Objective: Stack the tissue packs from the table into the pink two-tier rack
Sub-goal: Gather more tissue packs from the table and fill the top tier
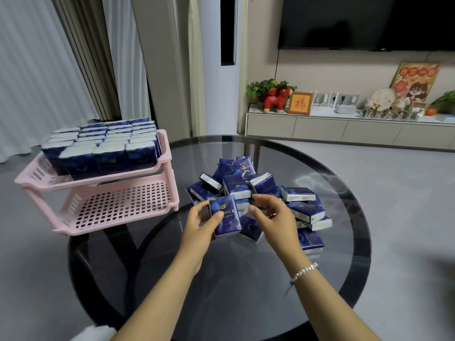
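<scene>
Smoked dark glass makes up the round tabletop (246, 291), and through it show the black crossed legs underneath and the pale grey floor. On the left part of the table stands a pink two-tier plastic rack (118, 193) with perforated shelves. Its upper tier is packed with upright navy-blue tissue packs (103, 146) in tidy rows, white tops showing; its lower tier (118, 205) holds nothing that I can see.

Near the middle of the glass lies a loose heap of dark blue tissue packs (261, 190), tumbled at all angles, some flat, some on edge, spreading towards the right rim. The person's left hand (199, 225) grips one blue pack printed with gold lettering (225, 215) at the near edge of the heap, thumb across its front and fingers behind, the pack held roughly upright. The right hand (273, 217), with a silvery beaded bracelet (305, 270) on its wrist, reaches into the heap just beside that pack; its fingers are curled over the packs there, but whether they actually clasp one I cannot tell.

Beyond the table hang grey and beige curtains (73, 57) on the left. A large black television screen (364, 20) is mounted on the cream wall above a long low cabinet (320, 129), which carries a red toy horse (275, 99), a small framed red character (300, 103), green plants and other ornaments.
</scene>
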### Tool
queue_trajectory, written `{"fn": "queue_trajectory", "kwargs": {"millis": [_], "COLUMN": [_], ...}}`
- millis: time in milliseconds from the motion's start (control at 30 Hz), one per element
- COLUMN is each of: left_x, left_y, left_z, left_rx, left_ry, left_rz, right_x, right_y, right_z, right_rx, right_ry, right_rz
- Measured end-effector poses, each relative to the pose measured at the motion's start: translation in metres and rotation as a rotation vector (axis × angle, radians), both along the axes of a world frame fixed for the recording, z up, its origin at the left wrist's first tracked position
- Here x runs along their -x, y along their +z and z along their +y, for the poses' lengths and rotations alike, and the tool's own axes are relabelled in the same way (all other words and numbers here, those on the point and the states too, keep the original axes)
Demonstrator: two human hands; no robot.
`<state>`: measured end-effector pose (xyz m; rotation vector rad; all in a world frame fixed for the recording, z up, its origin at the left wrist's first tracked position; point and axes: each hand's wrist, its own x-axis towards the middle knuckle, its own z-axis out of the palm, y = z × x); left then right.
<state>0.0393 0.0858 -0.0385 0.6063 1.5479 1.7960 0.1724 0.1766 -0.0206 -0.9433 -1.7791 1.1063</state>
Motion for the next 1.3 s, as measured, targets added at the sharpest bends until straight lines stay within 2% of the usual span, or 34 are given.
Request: {"fn": "queue_trajectory", "kwargs": {"millis": [100,300,433,533,667,833,900,967,1133,1300], "left_x": [0.011,0.028,0.028,0.028,0.027,0.030,0.030,0.030,0.030,0.025], "left_y": [-0.003,-0.001,0.001,0.002,0.004,0.004,0.005,0.007,0.008,0.013], "left_z": [-0.002,-0.007,-0.009,-0.010,-0.012,-0.018,-0.022,-0.026,-0.034,-0.039], "left_rx": [-0.003,-0.055,-0.072,-0.086,-0.098,-0.036,0.001,0.044,0.109,0.136], "left_ry": [0.070,0.217,0.213,0.200,0.202,0.151,0.121,0.110,-0.009,-0.052], "left_rz": [-0.009,-0.054,-0.067,-0.075,-0.077,-0.050,-0.039,-0.046,-0.050,-0.121], "right_x": [0.017,0.052,0.064,0.068,0.069,0.051,0.038,0.025,0.000,-0.001], "right_y": [0.008,0.010,0.007,0.002,-0.005,0.002,0.006,0.014,0.032,0.049], "right_z": [0.014,0.017,0.011,0.009,0.004,-0.007,-0.011,-0.014,-0.011,0.002], "right_rx": [-0.195,-0.353,-0.370,-0.327,-0.234,-0.153,-0.089,0.065,0.144,0.088], "right_ry": [-0.109,-0.254,-0.350,-0.347,-0.266,-0.129,-0.027,0.147,0.489,0.668], "right_rz": [-0.206,-0.559,-0.597,-0.537,-0.351,-0.014,0.058,0.130,-0.004,-0.226]}}
